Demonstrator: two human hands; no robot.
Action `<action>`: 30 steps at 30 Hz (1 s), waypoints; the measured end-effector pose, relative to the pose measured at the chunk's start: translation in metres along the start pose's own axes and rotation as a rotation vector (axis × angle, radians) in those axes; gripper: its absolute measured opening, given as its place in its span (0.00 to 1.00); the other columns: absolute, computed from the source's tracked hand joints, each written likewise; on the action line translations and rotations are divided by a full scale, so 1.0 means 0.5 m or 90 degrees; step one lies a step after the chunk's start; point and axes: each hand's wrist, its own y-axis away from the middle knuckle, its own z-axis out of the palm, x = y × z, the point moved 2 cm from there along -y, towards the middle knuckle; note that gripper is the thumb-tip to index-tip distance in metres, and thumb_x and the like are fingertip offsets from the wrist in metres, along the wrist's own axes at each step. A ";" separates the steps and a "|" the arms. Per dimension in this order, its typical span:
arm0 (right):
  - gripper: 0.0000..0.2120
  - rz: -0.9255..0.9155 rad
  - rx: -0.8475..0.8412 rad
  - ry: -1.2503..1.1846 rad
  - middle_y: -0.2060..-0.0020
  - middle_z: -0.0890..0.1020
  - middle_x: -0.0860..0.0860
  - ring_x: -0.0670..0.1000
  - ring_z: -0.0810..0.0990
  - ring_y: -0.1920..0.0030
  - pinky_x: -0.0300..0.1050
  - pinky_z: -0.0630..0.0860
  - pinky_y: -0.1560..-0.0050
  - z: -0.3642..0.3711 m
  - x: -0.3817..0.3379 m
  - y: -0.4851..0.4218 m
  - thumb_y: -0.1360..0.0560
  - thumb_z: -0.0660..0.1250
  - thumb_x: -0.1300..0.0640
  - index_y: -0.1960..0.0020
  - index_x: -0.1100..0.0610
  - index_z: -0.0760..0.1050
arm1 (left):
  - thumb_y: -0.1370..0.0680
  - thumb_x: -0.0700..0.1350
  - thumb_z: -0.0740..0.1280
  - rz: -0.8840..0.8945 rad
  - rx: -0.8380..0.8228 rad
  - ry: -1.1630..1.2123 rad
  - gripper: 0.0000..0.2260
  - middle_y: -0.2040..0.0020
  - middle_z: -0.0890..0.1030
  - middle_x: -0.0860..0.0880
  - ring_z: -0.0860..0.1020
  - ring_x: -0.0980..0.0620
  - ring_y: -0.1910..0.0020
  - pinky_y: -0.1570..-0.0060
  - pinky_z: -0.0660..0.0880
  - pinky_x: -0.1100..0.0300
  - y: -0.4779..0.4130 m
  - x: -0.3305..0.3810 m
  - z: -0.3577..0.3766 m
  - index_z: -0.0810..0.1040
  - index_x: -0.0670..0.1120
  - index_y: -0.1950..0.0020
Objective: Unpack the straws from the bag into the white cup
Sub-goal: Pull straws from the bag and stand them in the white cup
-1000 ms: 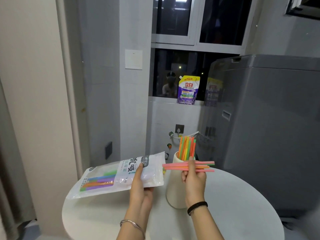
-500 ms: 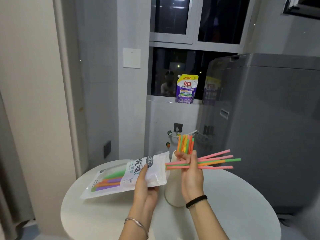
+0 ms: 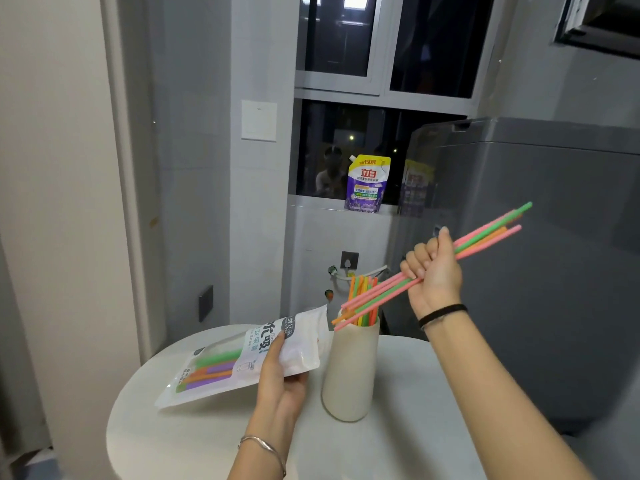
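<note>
now the right hand (image 3: 433, 271) is lifting up and to the right compared with half a second back, when it was holding its bundle level across the front of the white cup (image 3: 349, 372). the held straws (image 3: 485, 235) are tilting steeply, their upper ends rising to the right in front of the grey washing machine (image 3: 561, 306) and their lower ends pointing down-left and hanging at the left rim of the cup's mouth, not yet inside as far as i can judge. the fingers are curling tightly round the bundle near its middle. the left hand (image 3: 280, 379) is going on gripping the bag (image 3: 298, 344), thumb over the printed face and fingers beneath, keeping it raised over the round table (image 3: 398, 445) with its right end just beside the cup, much where it was a moment ago. for the task, i judge, this is meaning that the batch is clear of the bag and is being lined up to drop in, so the low ends are needing steering over the rim before the grip is loosening. counting: one bag, one cup, two hands. in the bundle i am making out four straws, two pink, one green, one orange, and a fifth may be hiding behind. the standing straws (image 3: 362, 289) in the cup are numbering about six, too crowded to be sure. the bagged straws (image 3: 211, 370) are showing as green, purple and orange bands, number unclear. one purple detergent pouch (image 3: 367, 183) is standing on the far sill.
</note>
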 end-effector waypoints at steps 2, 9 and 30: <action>0.24 -0.018 -0.007 0.015 0.85 0.60 0.45 0.43 0.58 0.83 0.35 0.57 0.81 0.013 -0.019 -0.009 0.20 0.57 0.48 0.73 0.53 0.58 | 0.23 0.40 0.67 -0.007 0.003 0.002 0.10 0.52 0.81 0.46 0.79 0.49 0.55 0.61 0.80 0.58 -0.002 0.000 0.001 0.74 0.44 0.42; 0.25 -0.070 -0.036 0.103 0.84 0.60 0.44 0.43 0.58 0.83 0.35 0.58 0.81 0.050 -0.039 -0.038 0.21 0.58 0.48 0.74 0.53 0.58 | 0.23 0.40 0.67 -0.008 0.003 0.003 0.02 0.68 0.85 0.50 0.80 0.52 0.58 0.70 0.79 0.63 -0.003 0.001 0.003 0.76 0.45 0.52; 0.14 -0.042 -0.223 0.531 0.74 0.77 0.49 0.44 0.78 0.72 0.38 0.77 0.63 0.012 0.115 -0.069 0.24 0.65 0.52 0.66 0.56 0.71 | 0.23 0.40 0.67 0.023 -0.007 0.008 0.12 0.51 0.82 0.48 0.80 0.52 0.55 0.70 0.80 0.62 -0.012 0.022 0.003 0.74 0.45 0.41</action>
